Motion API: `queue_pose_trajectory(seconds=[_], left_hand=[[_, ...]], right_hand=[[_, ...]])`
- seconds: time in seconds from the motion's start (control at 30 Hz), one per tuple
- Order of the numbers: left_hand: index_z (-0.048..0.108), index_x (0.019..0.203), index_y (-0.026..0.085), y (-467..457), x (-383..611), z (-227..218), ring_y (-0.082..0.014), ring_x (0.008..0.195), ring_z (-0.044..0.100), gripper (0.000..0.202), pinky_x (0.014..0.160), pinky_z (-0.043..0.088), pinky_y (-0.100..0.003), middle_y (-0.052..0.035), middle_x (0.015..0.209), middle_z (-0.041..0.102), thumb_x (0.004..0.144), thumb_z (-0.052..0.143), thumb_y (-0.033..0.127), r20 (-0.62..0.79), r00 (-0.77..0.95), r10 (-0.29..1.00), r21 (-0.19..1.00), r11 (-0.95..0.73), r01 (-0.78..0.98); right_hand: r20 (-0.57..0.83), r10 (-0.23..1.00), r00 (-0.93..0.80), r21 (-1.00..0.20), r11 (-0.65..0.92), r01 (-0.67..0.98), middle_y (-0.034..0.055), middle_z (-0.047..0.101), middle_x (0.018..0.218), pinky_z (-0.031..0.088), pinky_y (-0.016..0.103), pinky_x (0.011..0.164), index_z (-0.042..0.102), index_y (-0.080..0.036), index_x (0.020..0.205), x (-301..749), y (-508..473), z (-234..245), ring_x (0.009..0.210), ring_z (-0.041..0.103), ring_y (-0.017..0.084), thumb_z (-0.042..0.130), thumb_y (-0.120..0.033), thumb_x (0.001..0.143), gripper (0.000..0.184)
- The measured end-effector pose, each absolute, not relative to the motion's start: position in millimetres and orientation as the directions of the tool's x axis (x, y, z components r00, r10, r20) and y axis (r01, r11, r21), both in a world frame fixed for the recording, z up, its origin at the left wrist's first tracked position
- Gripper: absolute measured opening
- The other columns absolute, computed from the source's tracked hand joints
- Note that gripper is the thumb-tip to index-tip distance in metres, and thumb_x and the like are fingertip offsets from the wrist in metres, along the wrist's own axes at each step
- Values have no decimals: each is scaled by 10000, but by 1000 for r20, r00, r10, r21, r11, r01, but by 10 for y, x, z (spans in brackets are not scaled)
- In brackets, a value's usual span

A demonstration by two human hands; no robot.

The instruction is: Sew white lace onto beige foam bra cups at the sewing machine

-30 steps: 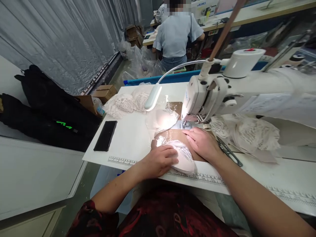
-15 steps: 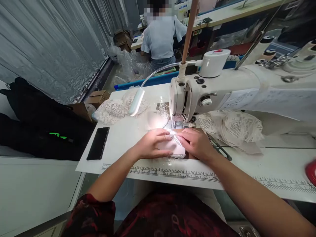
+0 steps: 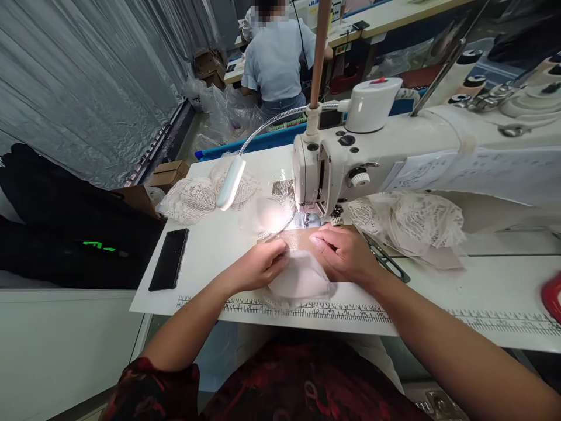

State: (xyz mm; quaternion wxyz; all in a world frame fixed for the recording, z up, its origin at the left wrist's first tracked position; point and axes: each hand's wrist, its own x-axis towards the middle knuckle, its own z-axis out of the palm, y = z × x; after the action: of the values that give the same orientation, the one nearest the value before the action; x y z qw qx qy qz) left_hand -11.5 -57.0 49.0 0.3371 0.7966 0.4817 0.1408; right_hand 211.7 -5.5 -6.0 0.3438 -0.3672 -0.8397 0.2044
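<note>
My left hand (image 3: 260, 266) is closed in a pinch on the upper left edge of a pale padded cup with lace trim (image 3: 300, 278). The cup hangs low, over the ruler strip near the table's front edge. My right hand (image 3: 344, 251) is closed just in front of the sewing machine (image 3: 315, 175), thumb and fingers pressed together; what they hold, if anything, is hidden. Beneath it is a brown plate (image 3: 300, 238). Left of the presser foot, another sheer cup (image 3: 268, 215) lies under the lamp light.
White lace cups (image 3: 190, 199) lie at the table's left, with a black phone (image 3: 170, 258) in front. More lace pieces (image 3: 427, 222) rest under the machine arm, near a dark metal tool (image 3: 390, 263). A lamp (image 3: 232, 182) overhangs the table. A person (image 3: 278, 61) sits beyond.
My left hand has drawn the padded cup left and toward me, away from the needle, uncovering the brown plate. My right hand stays near the machine, its fingers now more curled.
</note>
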Motion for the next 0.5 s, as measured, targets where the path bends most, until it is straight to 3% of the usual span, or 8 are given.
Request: queue_pose_trajectory(seconds=[0.1,0.17,0.33,0.4,0.5], left_hand=[[437,788,178,-647,-143,662,-99,635,395,209,570,348,-223,18,721,439,916,464,341,-174,634,753,830,-235,506],[487,833,171,-593,-117,683,-100,662,435,183,583,359,-218,11,750,485,900,502,341,-188,676,712,842,-237,484],[574,819,155,-250,27,392,-144,758,534,48,651,403,-246,-24,827,588,825,541,191,-147,491,859,584,-325,744],[595,808,154,-122,66,273,-158,783,563,74,670,428,-251,-34,837,612,824,545,205,-114,455,883,558,-322,765],[616,817,161,5,89,197,-145,717,587,112,641,449,-238,-12,771,643,844,514,201,-112,396,912,592,-259,763]], right_hand=[[415,788,-455,-635,609,475,38,658,736,400,276,644,660,-182,784,2130,-38,-68,682,560,158,426,-300,924,297],[404,803,-439,-655,589,473,35,658,727,395,275,636,657,-181,795,2142,-29,-63,670,562,156,410,-307,930,308],[419,758,-499,-644,636,426,22,618,670,369,264,616,653,-182,755,2159,-43,-23,629,532,142,422,-316,926,317],[363,703,-611,-586,682,437,24,595,661,353,263,618,650,-183,702,2155,-59,-23,643,517,142,442,-306,917,323],[273,659,-700,-471,727,501,34,609,713,333,269,637,681,-194,762,2143,-74,-49,705,524,156,449,-269,907,284]])
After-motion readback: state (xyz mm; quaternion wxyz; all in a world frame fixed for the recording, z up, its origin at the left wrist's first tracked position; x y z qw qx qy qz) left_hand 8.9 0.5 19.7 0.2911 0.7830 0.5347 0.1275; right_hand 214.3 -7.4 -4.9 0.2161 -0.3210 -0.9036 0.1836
